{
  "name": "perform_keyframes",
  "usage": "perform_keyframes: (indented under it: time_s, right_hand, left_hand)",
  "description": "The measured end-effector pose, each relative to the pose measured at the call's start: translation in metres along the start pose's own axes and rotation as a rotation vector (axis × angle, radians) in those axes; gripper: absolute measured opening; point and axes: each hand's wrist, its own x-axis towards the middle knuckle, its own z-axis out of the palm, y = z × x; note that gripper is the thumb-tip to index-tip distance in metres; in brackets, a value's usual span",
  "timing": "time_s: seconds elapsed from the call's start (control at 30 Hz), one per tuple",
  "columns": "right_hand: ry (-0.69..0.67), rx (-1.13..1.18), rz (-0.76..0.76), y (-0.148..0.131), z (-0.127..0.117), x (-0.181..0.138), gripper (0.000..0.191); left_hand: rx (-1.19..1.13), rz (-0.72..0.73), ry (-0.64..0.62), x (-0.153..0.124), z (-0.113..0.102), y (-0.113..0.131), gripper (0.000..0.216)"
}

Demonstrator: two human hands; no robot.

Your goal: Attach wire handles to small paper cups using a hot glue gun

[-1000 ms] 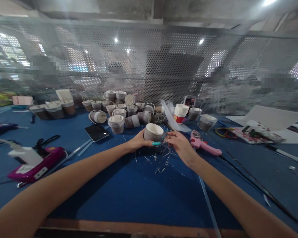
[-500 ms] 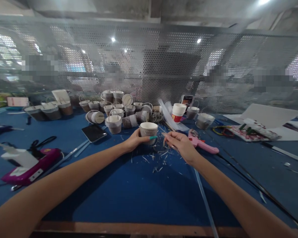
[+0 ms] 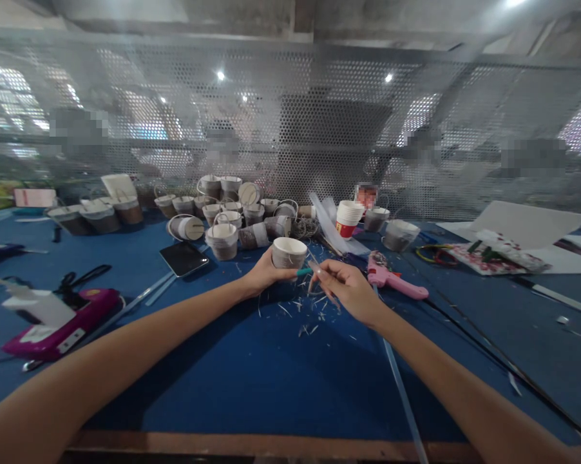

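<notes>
My left hand [image 3: 266, 274] is closed around a paper cup [image 3: 289, 253] with a pale rim and a greyish wrapped side. The cup is held upright above the table, its white inside showing. Just right of it, my right hand [image 3: 346, 287] is closed in a pinch, its fingertips close to the left thumb. A thin, pale strand [image 3: 312, 254] sticks up from those fingertips toward the cup; its exact kind is too small to tell. Thin scraps [image 3: 310, 330] lie scattered on the blue table below both hands.
A pink glue gun [image 3: 397, 282] lies right of my right hand, its black cord trailing right. Behind stand small handled buckets [image 3: 221, 241] and stacked paper cups [image 3: 348, 219]. A phone [image 3: 184, 258] and purple power strip [image 3: 63, 325] lie left. A perforated metal screen [image 3: 333, 142] closes the back.
My right hand has moved slightly left, closer to the cup and my left thumb. The cup is still in my left hand and has shifted only a little.
</notes>
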Motion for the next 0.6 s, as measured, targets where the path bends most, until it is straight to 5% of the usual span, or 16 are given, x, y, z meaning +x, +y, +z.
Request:
perform_keyframes:
  time_s: [0.33,0.6]
  right_hand:
    - [0.033,-0.069,-0.012,0.0014,0.0006,0.0013,0.034]
    - [0.007,-0.046,-0.01,0.0013,0.0027,-0.0008,0.034]
  left_hand:
    - [-0.146,-0.075,0.005,-0.0059,0.001,0.005,0.065]
    - [0.105,-0.028,0.061,-0.0043,0.0035,0.006,0.066]
